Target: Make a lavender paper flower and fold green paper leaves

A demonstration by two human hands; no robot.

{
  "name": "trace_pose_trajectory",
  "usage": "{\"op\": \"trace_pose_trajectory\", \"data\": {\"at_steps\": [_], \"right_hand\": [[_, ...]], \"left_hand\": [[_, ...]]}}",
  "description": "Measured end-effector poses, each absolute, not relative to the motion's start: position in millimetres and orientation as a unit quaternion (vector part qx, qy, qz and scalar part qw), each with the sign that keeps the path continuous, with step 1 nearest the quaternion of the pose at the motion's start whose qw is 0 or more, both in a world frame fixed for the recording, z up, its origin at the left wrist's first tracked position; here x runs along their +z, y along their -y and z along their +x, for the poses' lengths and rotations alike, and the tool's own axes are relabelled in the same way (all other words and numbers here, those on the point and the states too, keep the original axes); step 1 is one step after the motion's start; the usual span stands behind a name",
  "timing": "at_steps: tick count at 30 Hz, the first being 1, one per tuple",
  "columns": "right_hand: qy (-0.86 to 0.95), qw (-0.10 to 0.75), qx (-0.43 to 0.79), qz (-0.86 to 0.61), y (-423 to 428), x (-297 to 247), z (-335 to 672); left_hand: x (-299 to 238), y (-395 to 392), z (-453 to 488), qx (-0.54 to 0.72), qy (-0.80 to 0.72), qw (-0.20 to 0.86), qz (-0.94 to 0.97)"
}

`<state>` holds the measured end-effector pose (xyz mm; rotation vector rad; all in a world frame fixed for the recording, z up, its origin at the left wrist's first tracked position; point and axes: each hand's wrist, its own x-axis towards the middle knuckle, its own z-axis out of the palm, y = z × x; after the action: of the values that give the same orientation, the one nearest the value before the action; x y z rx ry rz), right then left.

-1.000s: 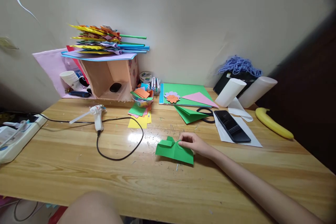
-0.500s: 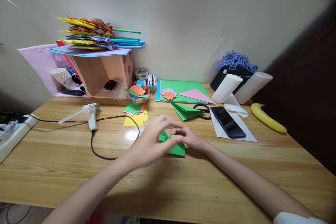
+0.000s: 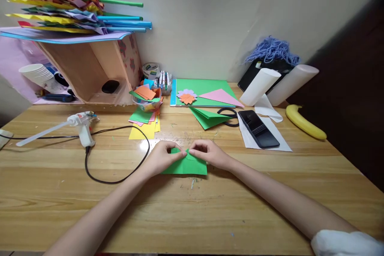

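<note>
A creased sheet of green paper (image 3: 189,167) lies low over the middle of the wooden table. My left hand (image 3: 163,158) pinches its upper edge from the left, thumb on top. From the right, my right hand (image 3: 208,153) pinches the same edge, and the two thumb tips nearly meet at a small folded bit there. The fingers behind the paper are partly hidden. Beyond my hands lies a folded green paper (image 3: 208,118) beside black-handled scissors (image 3: 229,117), whose blades are hidden.
A hot glue gun (image 3: 84,128) with a looping black cord (image 3: 120,183) stands left. Behind are a bowl of paper scraps (image 3: 147,106), yellow paper (image 3: 142,132) and paper flowers (image 3: 187,97). A phone (image 3: 258,128), paper rolls (image 3: 260,87) and a banana (image 3: 304,123) are right.
My left hand has come down from above the green paper and now pinches its edge beside my right hand. More of the sheet shows. The view has shifted, so the surroundings look nearer.
</note>
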<state>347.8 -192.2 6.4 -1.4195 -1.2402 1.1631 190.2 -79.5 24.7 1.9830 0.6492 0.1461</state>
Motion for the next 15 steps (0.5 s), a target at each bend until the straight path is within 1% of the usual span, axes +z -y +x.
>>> {"op": "trace_pose_trajectory", "data": {"at_steps": [15], "right_hand": [[0.516, 0.439, 0.449, -0.583, 193.8, 8.0, 348.3]], "left_hand": [[29.1, 91.7, 191.6, 0.062, -0.273, 0.495, 0.822]]}}
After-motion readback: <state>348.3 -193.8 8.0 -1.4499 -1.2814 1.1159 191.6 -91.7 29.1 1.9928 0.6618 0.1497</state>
